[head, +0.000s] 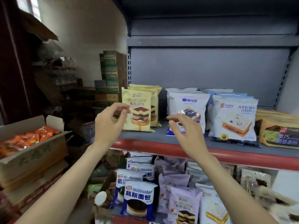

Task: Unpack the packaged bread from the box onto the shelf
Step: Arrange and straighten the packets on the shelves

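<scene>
My left hand (110,122) hangs at the left edge of the front yellow mousse packet (139,110), fingers curled together at the tips; whether they pinch the packet's edge or only brush it I cannot tell. My right hand (182,131) hovers in front of the white blueberry packet (187,109), fingers loosely bent and apart, clamped on nothing.

The bread I am meant to shelve lies in the open cardboard box (32,152) at nine o'clock from my hands: orange packets (27,138), heaped, too crumpled to count. None is in either grip.

What could go wrong, as I judge it: the yellow packets stand upright and close to the shelf (161,138) front, so a careless pull with my left hand could tip them off the red lip onto the lower shelf. My right hand is just as close to the white packet, which leans and looks ready to slide. The gap between the yellow and white stacks, at twelve o'clock from my hands, is narrow; forcing orange packets in there could topple both neighbours.

Counted on this shelf: two yellow mousse packets for certain, perhaps a third behind; at least two white blueberry packets; the toast packets (234,117) at three o'clock, at least three deep; and green-labelled packs (279,135) at the far right, number unclear.
</scene>
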A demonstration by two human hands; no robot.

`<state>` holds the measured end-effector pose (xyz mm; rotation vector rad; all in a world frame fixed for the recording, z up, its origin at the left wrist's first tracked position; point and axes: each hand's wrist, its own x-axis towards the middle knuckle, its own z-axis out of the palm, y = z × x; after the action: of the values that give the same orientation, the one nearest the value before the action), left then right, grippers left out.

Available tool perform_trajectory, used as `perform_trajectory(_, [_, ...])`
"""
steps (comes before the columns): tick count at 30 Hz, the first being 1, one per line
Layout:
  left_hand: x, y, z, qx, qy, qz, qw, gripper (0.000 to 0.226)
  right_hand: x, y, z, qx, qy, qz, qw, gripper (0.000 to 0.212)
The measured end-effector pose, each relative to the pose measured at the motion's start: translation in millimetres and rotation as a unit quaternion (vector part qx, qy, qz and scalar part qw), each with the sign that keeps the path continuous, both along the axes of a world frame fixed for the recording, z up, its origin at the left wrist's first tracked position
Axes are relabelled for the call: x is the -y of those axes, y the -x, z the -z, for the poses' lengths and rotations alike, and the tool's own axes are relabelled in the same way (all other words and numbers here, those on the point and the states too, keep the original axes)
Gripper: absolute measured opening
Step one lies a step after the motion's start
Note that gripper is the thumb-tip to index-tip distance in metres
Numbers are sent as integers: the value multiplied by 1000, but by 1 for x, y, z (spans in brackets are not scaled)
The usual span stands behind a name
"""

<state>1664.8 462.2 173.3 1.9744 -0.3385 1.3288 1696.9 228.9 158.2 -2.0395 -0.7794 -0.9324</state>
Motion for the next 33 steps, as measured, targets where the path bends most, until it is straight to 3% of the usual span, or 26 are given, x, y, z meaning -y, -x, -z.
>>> perform_trajectory(3, [-49, -18, -3, -96, 40, 36, 994, 26, -42, -7, -2, -63, 25, -12, 998, 34])
perform_trajectory(6, [-84, -44, -10, -275, 116, 139, 944, 63, -77, -24, -3, -117, 21, 0, 993, 57])
perform_trajectory(8, [-94, -60, -15, -370, 104, 175, 906, 86, -95, -39, -8, -133, 20, 30, 990, 73])
perform_trajectory(10, [-98, -75, -15, -409, 59, 199, 889, 97, -107, -54, -12, -169, 3, 44, 985, 92])
perform_trajectory(14, [-95, -116, -13, -447, 4, 239, 862, 124, -114, -82, -16, -251, -38, 42, 966, 134])
perform_trajectory(16, [-90, -130, -14, -462, -10, 250, 851, 121, -112, -94, -14, -280, -58, 28, 958, 139])
perform_trajectory(19, [-79, -138, -14, -447, -19, 277, 850, 121, -115, -100, -13, -317, -76, -22, 945, 132])
perform_trajectory(23, [-67, -151, -12, -421, -20, 265, 868, 140, -122, -101, -13, -300, -41, -37, 952, 111])
perform_trajectory(33, [-77, -159, -4, -364, -90, 278, 884, 125, -120, -113, -10, -276, -63, -34, 959, 112])
